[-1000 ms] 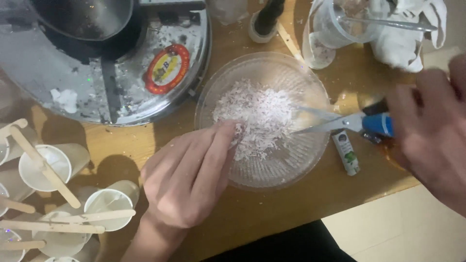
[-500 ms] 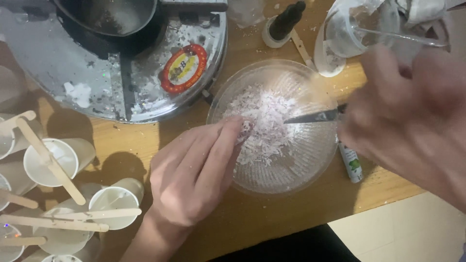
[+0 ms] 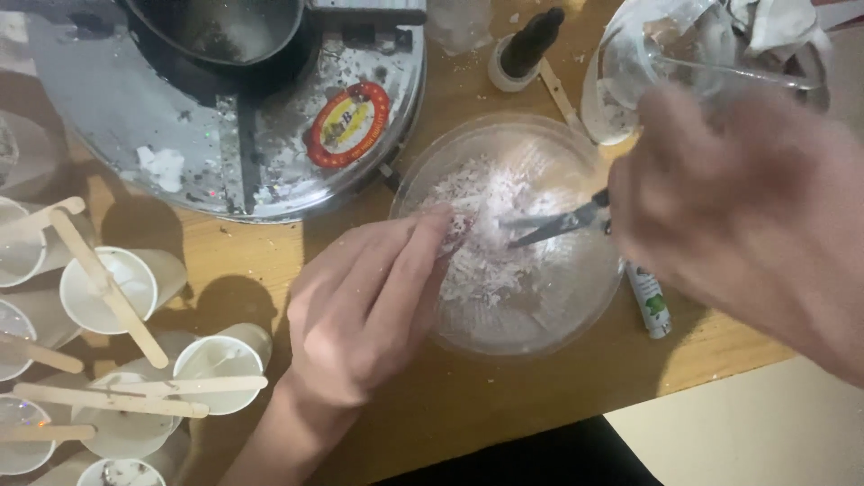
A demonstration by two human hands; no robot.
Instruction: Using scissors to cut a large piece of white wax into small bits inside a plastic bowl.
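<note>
The wooden worktop (image 3: 468,405) fills most of the frame, w/ a pale floor strip at the lower right.

Upper left: a big round silver machine (image 3: 180,117) w/ a dark bowl (image 3: 216,31) on top and a red and yellow sticker. White crumbs lie on it.

Right side: the right hand (image 3: 747,225), big and blurry, close to the camera. It is closed around the handle of the scissors (image 3: 558,222). The blades point left, into the bowl, just over the white stuff.

Middle: a clear round bowl (image 3: 576,310) sits on the worktop, just right of center. Inside is a pile of white shreds (image 3: 490,234) w/ a bit of pink in it.

Lower middle: the left hand (image 3: 369,306) comes up from the bottom edge. Its fingers are straight and close together, and the tips reach over the bowl's left rim and touch the shreds. Can't tell if it pinches a piece.

Upper right: a clear jug (image 3: 648,63) w/ white cloth beside it, near the bowl's top edge.

Left edge & lower left: many white paper cups (image 3: 99,288), standing close together, w/ flat wooden sticks (image 3: 108,283) lying across their tops.

Top middle: a small dark dropper bottle (image 3: 526,49), near a thin wooden stick.

Right of the bowl: a small white and green tube (image 3: 650,301) lies flat, just beside the rim.
</note>
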